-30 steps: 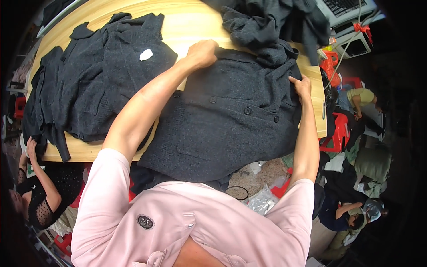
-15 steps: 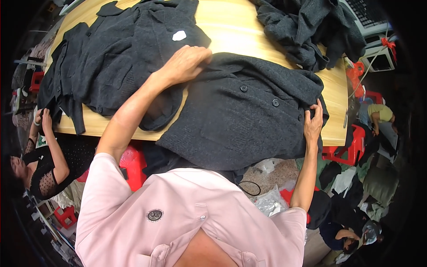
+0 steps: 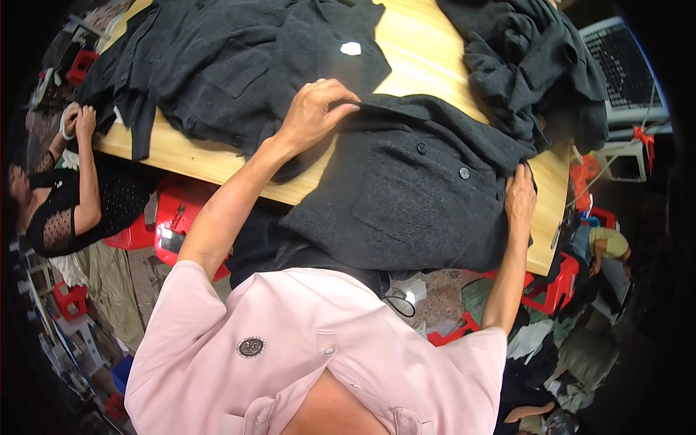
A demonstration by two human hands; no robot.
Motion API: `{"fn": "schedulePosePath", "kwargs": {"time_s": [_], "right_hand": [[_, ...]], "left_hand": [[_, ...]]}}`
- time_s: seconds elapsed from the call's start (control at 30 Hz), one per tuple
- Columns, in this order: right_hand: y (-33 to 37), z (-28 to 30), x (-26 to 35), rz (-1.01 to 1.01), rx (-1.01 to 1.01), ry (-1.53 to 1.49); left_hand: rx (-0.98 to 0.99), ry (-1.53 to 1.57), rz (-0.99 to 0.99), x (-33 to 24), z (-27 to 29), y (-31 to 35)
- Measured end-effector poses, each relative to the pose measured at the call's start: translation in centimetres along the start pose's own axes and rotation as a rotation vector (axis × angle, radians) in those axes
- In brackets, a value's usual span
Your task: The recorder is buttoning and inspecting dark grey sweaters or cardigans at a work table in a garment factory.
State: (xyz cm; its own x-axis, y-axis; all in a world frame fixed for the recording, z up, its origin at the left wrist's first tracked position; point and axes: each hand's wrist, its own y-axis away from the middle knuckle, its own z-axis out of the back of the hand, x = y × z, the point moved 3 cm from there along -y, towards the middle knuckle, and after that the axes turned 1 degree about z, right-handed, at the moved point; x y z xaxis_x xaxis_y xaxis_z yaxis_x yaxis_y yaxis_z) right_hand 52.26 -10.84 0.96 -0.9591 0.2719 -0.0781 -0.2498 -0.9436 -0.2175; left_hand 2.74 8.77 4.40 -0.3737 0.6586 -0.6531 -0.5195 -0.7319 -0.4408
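A dark grey knitted cardigan (image 3: 406, 188) with round dark buttons lies in front of me, its near part hanging past the table edge against my body. My left hand (image 3: 315, 114) pinches its far left edge between thumb and fingers. At the opposite side, my right hand (image 3: 520, 197) is closed over the garment's right edge, with the fingertips partly lost against the dark cloth. A patch pocket shows on the front below the buttons.
Another dark garment (image 3: 239, 80) with a white tag (image 3: 351, 48) covers the table's left. Piled dark knitwear (image 3: 522, 65) lies far right, by a keyboard-like device (image 3: 627, 65). A co-worker (image 3: 76, 188) handles a sleeve at left. Red stools (image 3: 174, 217) stand below the wooden table (image 3: 428, 43).
My view has turned, shifting the table in the picture. My right hand's raised, spread fingers have come down onto the cardigan's edge. My left hand still holds the far left edge.
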Motion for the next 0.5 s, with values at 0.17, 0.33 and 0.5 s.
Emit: {"fn": "schedulePosePath", "kwargs": {"time_s": [0.17,0.33,0.5], "right_hand": [[1.5,9.8,11.3,-0.111,0.144,0.021],[-0.4,8.9,29.5,0.405,-0.214,-0.613],[-1.6,2.9,33.7,0.368,-0.259,-0.565]], "left_hand": [[-0.069,-0.053,-0.054,1.4,-0.7,0.4],[-0.011,-0.119,-0.02,1.7,-1.4,0.5],[0.072,-0.033,-0.066,1.8,-1.7,1.2]]}}
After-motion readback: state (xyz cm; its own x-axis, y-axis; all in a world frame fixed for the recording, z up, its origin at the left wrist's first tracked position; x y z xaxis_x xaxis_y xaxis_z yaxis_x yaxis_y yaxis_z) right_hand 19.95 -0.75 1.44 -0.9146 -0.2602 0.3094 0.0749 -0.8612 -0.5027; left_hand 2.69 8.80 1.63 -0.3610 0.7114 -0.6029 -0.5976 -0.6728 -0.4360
